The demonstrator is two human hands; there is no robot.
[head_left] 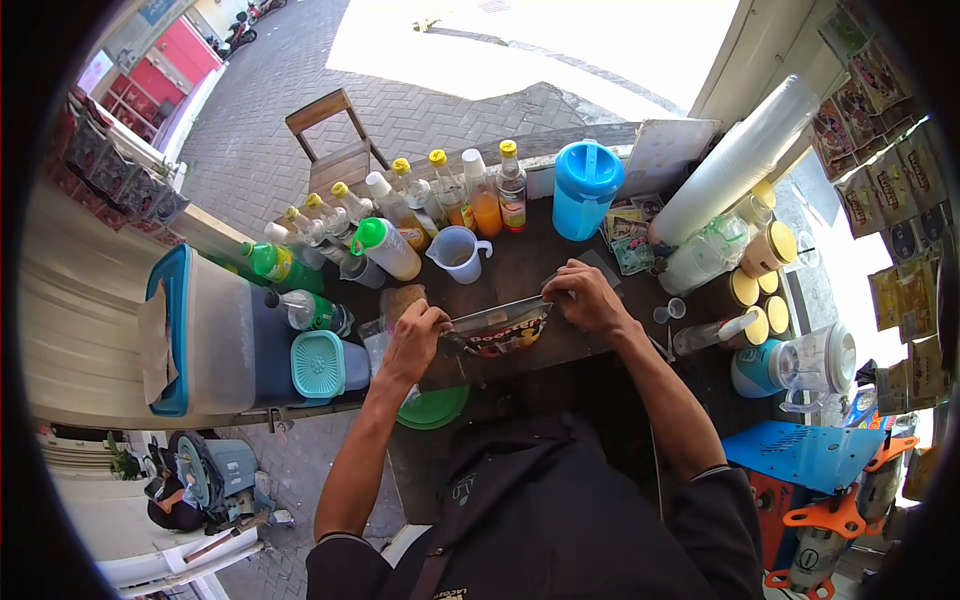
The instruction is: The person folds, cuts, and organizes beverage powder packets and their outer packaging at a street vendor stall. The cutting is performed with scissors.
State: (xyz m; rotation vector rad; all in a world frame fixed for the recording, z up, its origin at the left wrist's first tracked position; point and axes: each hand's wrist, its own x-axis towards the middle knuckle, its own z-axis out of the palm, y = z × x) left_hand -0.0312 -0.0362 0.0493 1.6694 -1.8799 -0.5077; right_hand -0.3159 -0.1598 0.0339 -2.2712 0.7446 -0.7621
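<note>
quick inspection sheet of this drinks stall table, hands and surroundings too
surface: dark table, things crowded along its far edge and both sides
things in hand: printed packet, held up by its top edge, contents not visible
clutter: row of bottles, blue jug, tall stack of clear cups leaning over, jars on the right, large tub on the left
hands: left hand and right hand each grip one end of the packet's top edge
cables: nothing seen
surroundings: wooden chair and paved street beyond the table, sachets hanging at both sides
</note>
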